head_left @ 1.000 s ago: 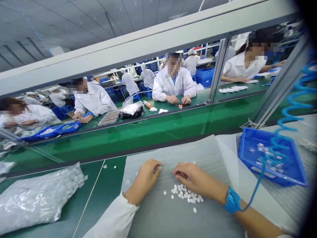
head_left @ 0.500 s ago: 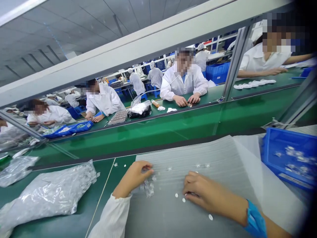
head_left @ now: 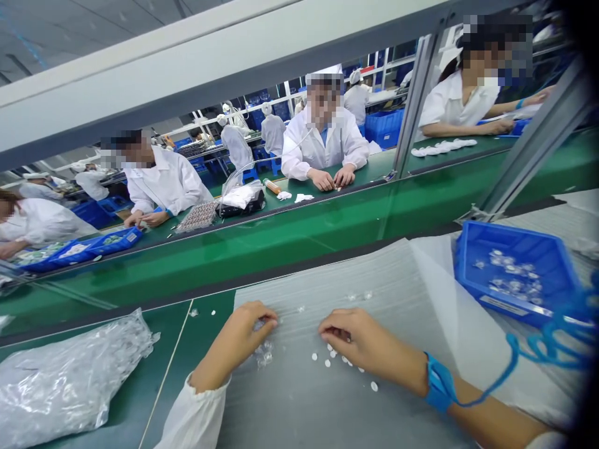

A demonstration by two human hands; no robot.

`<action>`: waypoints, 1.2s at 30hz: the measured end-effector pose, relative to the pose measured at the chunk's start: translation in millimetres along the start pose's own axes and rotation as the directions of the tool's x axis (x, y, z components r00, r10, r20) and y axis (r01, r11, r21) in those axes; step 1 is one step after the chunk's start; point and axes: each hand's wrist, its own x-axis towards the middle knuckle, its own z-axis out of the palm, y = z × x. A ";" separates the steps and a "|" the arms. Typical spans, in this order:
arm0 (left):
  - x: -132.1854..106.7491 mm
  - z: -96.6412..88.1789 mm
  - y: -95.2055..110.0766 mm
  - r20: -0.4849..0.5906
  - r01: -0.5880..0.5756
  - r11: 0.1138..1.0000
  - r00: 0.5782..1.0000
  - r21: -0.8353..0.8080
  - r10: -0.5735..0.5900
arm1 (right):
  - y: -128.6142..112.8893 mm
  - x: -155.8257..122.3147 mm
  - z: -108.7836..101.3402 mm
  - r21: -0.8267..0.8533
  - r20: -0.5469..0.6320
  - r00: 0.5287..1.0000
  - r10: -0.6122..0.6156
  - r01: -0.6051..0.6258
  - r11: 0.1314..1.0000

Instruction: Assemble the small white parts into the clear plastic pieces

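My left hand (head_left: 238, 337) is over the left part of a grey foam sheet (head_left: 290, 405), its thumb and fingers curled together. Whatever lies between its fingertips cannot be made out. Small clear plastic pieces (head_left: 264, 355) lie in a cluster under and beside it. My right hand (head_left: 355, 340), with a blue wrist strap (head_left: 438, 381), rests low over the sheet with bent fingers pressed together. Their tips hide anything they pinch. Several small white discs (head_left: 327, 363) are scattered below these fingers, and one larger-looking disc (head_left: 374, 386) is nearer to me.
A blue bin (head_left: 482, 299) at the right holds clear parts. Its neighbour is a coiled blue cord (head_left: 538, 349). A large bag of clear pieces (head_left: 70, 380) lies at left. Beyond a green divider (head_left: 281, 243) and metal posts (head_left: 416, 100), co-workers sit at another bench.
The view has swung right, bringing the whole blue bin and the coiled cord into sight. My right hand is closer to my left, and more white discs show beneath it.
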 end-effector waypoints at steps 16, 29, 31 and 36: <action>0.3 55.7 33.1 0.196 0.225 0.314 0.973 -0.922 -0.121 | 1.8 4.2 8.3 0.711 0.019 0.968 0.251 -0.189 0.677; 5.0 58.6 29.8 -0.016 0.057 0.262 0.963 -0.963 -0.270 | -6.3 6.9 6.7 0.806 -0.030 0.927 0.373 -0.199 0.558; 5.1 60.7 31.6 -0.010 0.069 0.272 0.960 -0.960 -0.279 | -7.4 6.1 6.5 0.816 0.002 0.926 0.378 -0.220 0.534; 3.1 65.5 34.4 -0.018 0.093 0.389 0.962 -0.916 -0.273 | -5.7 4.7 7.2 0.826 0.030 0.926 0.376 -0.235 0.513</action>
